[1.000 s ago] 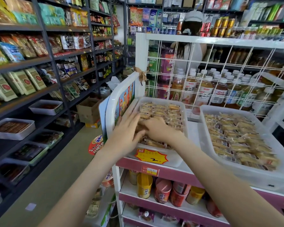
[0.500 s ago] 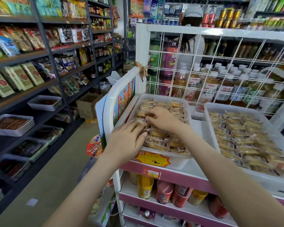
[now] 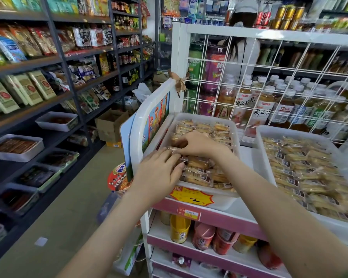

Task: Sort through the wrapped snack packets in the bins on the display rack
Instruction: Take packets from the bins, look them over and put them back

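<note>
A white bin (image 3: pixel 219 200) on the left of the rack's top shelf holds several clear-wrapped snack packets (image 3: pixel 199 173) with brown labels. My left hand (image 3: pixel 159 170) lies over the packets at the bin's near left corner, fingers fairly straight. My right hand (image 3: pixel 198 144) is just beyond it in the middle of the bin, fingers curled down and pinching a packet (image 3: pixel 175 141) near the left wall. A second white bin (image 3: pixel 267 130) on the right is full of the same kind of packets (image 3: pixel 301 169).
A white wire grid (image 3: pixel 269 81) backs the rack, with drink bottles (image 3: pixel 263 105) behind it. Cups and jars (image 3: pixel 201 235) stand on the shelf below. Dark shelving (image 3: pixel 48 63) with goods lines the aisle on the left, and a cardboard box (image 3: pixel 111 127) sits on the floor. A person (image 3: pixel 243 43) stands behind the rack.
My left hand drew back from beside the right hand to the bin's near left corner. My right hand stayed mid-bin, its fingers reaching left and curling onto a packet.
</note>
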